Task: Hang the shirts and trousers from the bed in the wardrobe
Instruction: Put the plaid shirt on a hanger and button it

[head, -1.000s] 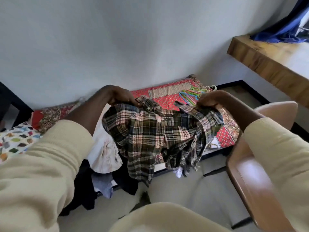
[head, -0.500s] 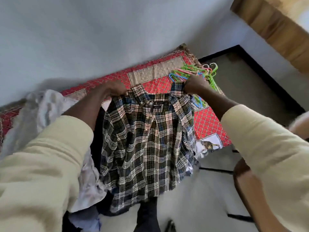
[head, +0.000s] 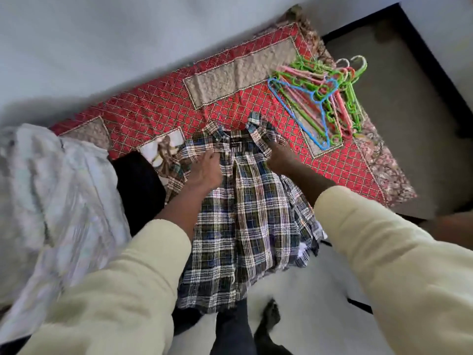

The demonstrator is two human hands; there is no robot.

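- Shirt (head: pixel 245 213), plaid, lying collar-up on the bed (head: pixel 158 111), hem hanging over the edge toward the floor.
- Left hand (head: pixel 204 172) pinching the left collar side, fingers curled into the cloth; right hand (head: pixel 277 158) gripping the right shoulder, fingertips buried in folds.
- Risking a slide off the edge if both grips loosen, with so much cloth overhanging.
- Risking a tangle at the hangers (head: pixel 325 98), piled just beyond the right hand: lifting 1 likely dragging others.
- Hiding the buttons and sleeves under bunched cloth.
- Blurring the pale garments (head: pixel 51 201) left of the left hand; wardrobe not showing.
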